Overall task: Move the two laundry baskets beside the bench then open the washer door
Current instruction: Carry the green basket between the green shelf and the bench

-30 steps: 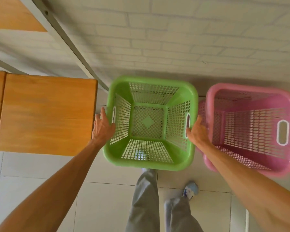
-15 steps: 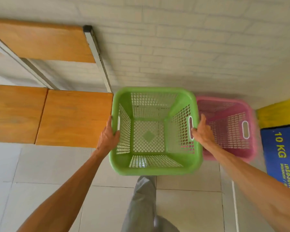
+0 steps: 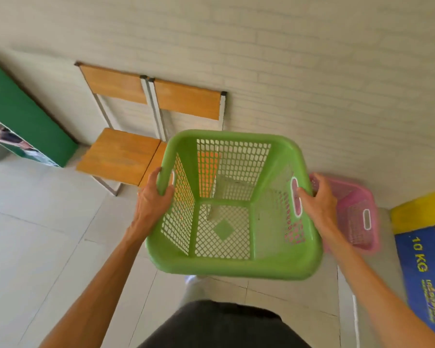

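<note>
A green mesh laundry basket [image 3: 236, 264] hangs in the air in front of me, empty. My left hand [image 3: 152, 197] grips its left rim at the handle slot. My right hand [image 3: 317, 199] holds the right rim by the white-edged handle. A pink laundry basket [image 3: 359, 214] stands on the floor against the wall, to the right and partly behind the green one. The wooden bench [image 3: 121, 154] with its metal frame is at the wall to the left, its right end hidden behind the green basket. The washer door is not in view.
A blue and yellow machine panel marked "10 KG" [image 3: 422, 272] fills the right edge. A green panel [image 3: 23, 114] leans at the far left. White brick wall ahead, pale floor tiles [image 3: 48, 242] below. My dark-clothed body shows at the bottom.
The green basket has risen off the floor in both hands and come toward me. The view has pulled back, showing the whole bench and more of the machine panel.
</note>
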The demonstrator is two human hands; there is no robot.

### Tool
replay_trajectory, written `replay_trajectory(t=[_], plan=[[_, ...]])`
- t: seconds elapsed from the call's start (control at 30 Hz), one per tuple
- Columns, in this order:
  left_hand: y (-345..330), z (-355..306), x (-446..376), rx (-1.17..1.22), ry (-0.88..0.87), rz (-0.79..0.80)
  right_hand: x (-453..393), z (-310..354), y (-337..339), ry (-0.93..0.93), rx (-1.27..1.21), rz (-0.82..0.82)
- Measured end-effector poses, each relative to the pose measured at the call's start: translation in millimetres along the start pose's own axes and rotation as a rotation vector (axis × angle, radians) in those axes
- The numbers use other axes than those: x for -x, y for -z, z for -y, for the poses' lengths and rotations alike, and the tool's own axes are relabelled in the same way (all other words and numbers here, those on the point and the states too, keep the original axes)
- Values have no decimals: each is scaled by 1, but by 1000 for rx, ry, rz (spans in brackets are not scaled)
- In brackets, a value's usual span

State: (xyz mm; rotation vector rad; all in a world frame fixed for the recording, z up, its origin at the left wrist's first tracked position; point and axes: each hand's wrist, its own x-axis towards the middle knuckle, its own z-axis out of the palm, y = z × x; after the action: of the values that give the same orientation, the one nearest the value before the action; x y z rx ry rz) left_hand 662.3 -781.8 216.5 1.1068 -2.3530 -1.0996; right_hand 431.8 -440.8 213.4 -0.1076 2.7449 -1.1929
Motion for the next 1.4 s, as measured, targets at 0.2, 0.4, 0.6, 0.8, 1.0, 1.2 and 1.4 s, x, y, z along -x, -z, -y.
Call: replay_trajectory(t=[0.2,0.4,0.6,0.8,1.0,1.2,1.4], plan=[[127,84,54,-33,114,-118,99,75,-72,128,-79,117],[261,197,96,12,307,-323,170,183,-197,216,-95,308],[384,293,123,106,448,-456,254,286,-328,338,-128,480],[473,358,108,133,506,-553,295,374,-426,406,-163,580],[521,406,44,118,546,-592,281,445,-512,429,-165,609],[562,454,-62,109,583,-607,242,531,-613,432,-150,635],[617,487,-186,68,574,-621,206,613,-693,369,-173,627]])
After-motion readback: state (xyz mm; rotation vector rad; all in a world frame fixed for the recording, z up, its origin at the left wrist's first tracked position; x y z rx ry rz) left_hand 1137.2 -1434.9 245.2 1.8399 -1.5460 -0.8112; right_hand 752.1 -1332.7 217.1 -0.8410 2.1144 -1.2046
